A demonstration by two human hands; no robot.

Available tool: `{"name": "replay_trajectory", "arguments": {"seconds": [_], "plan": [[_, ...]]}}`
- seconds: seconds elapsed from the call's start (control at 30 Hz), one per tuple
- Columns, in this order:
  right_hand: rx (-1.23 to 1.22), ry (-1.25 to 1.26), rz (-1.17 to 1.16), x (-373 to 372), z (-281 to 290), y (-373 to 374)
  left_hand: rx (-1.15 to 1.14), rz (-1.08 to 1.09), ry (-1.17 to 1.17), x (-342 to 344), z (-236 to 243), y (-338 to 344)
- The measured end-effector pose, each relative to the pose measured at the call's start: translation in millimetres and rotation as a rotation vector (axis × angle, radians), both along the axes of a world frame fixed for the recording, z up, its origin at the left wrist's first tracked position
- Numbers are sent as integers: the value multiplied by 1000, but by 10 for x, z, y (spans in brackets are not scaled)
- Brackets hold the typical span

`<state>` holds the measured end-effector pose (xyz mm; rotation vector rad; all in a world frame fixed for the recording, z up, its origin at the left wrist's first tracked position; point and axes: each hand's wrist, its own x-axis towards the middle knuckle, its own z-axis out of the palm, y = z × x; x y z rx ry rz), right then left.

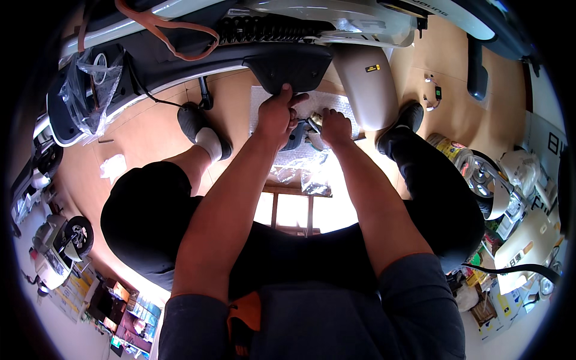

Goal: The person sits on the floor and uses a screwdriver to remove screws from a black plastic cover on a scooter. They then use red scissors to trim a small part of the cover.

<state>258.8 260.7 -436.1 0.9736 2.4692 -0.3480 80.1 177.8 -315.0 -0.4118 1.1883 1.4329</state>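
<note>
My left hand is raised toward the underside of a scooter, its thumb tip at the lower edge of a black panel. The thumb and forefinger are spread apart, while the other fingers curl in. To its right, my right hand is closed, fingers bent inward; what they hold, if anything, is hidden. Beside its fingertips are a small dark and metallic part and a brass-coloured bit. Below the hands, a dark grey part lies on a bubble-wrap sheet. Clear crumpled plastic sits nearer me.
Above the hands is a coil spring, with a beige rounded cover to its right. An orange strap and a plastic bag hang at left. A small wired device lies on the floor. My feet flank the sheet.
</note>
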Motion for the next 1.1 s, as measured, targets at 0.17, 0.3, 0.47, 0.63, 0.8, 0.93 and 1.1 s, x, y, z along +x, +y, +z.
{"name": "replay_trajectory", "arguments": {"seconds": [0.17,0.3,0.47,0.63,0.8,0.93,1.1], "plan": [[-192,-48,-52,-358,802,93,-41,-26,8,-31,-2,-53],[-233,-6,-5,-378,1398,435,-23,-46,38,4,-26,26],[-137,303,12,-314,2987,620,-48,-69,88,9,-100,48],[-130,890,-211,-107,3680,412,-64,-91,94,-8,-71,33],[-31,1037,-234,-34,3424,373,-69,-110,70,-15,-29,34],[7,986,-198,-32,3310,366,-61,-116,76,-28,-57,-1],[-5,1006,-182,-7,3229,360,-62,-112,78,-24,-74,-6]]}}
